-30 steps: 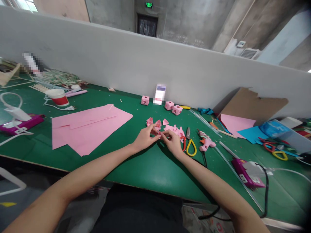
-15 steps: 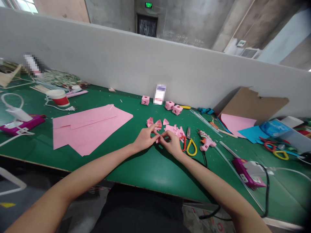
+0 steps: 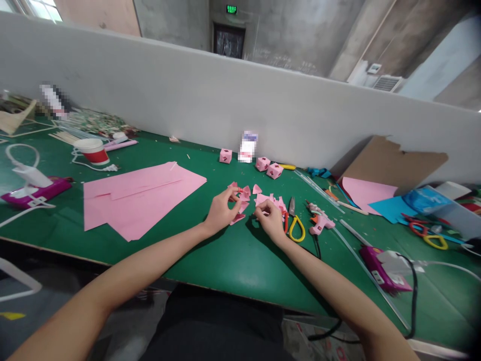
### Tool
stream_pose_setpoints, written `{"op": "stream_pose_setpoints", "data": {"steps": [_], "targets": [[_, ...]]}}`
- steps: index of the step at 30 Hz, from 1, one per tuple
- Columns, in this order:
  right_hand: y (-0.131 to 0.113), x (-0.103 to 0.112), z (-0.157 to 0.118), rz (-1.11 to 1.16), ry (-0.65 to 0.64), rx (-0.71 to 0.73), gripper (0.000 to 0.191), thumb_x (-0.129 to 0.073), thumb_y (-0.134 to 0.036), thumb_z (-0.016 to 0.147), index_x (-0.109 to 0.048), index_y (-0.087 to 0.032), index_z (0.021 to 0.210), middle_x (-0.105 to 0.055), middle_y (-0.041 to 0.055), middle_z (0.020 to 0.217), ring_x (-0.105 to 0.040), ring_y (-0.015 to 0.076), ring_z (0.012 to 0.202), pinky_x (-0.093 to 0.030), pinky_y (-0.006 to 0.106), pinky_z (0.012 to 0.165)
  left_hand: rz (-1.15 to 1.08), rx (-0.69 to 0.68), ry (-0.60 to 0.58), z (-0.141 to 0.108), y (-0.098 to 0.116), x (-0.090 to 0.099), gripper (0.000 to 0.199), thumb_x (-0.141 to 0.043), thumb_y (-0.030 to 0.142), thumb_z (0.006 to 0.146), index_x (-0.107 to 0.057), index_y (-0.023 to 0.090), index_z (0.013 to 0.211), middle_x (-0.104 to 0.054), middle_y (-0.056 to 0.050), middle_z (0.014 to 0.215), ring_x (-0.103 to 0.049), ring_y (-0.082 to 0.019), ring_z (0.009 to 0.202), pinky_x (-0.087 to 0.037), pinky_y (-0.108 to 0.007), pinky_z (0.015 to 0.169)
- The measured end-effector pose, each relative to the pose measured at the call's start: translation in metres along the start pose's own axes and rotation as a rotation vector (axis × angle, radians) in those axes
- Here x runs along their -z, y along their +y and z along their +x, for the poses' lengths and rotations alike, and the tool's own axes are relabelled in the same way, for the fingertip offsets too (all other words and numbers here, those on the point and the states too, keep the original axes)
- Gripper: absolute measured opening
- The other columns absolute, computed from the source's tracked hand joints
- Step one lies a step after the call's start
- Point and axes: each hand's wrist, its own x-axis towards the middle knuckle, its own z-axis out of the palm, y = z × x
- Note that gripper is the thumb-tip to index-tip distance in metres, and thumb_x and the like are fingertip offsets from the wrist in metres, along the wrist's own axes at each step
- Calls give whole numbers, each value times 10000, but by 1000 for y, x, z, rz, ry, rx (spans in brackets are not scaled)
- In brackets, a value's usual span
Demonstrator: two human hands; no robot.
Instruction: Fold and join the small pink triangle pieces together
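My left hand (image 3: pixel 222 210) is over the table with thumb and index finger spread apart, beside several small folded pink paper pieces (image 3: pixel 244 206). One folded piece (image 3: pixel 237 219) lies just under its thumb. My right hand (image 3: pixel 271 216) has its fingers curled and pinched together; whatever is in them, if anything, is too small to make out. Just behind it is a pile of pink paper scraps (image 3: pixel 280 203). Scissors with red and yellow handles (image 3: pixel 296 229) lie to the right of that hand.
Three pink paper cubes (image 3: pixel 226 156) stand toward the partition (image 3: pixel 169 90). Large pink sheets (image 3: pixel 143 205) lie at left, near a paper cup (image 3: pixel 92 151) and a power strip (image 3: pixel 41 193). A pink glue gun (image 3: pixel 321 222), clear sticks and another power strip (image 3: pixel 383 271) are at right.
My hands have drawn apart from where their fingertips met. The left thumb and index finger have spread, and folded pink pieces now show between the hands.
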Motion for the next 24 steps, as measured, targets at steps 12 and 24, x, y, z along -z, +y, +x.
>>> {"op": "stream_pose_setpoints", "data": {"steps": [12, 24], "targets": [[-3, -1, -2, 92, -204, 7, 246, -586, -436, 844, -644, -205, 907, -677, 46, 833, -649, 182, 709, -496, 268, 574, -81, 57, -138, -2, -2, -4, 252, -594, 204, 830, -554, 176, 1077, -691, -24, 863, -673, -136, 781, -557, -267, 750], [-7, -1, -6, -73, -235, 131, 184, -573, -316, 859, -634, -195, 736, -677, 21, 717, -612, 160, 656, -455, 265, 597, 4, 51, -264, -5, 2, -5, 373, -593, 155, 780, -540, 182, 1149, -694, 5, 818, -669, -133, 743, -539, -244, 717]]}}
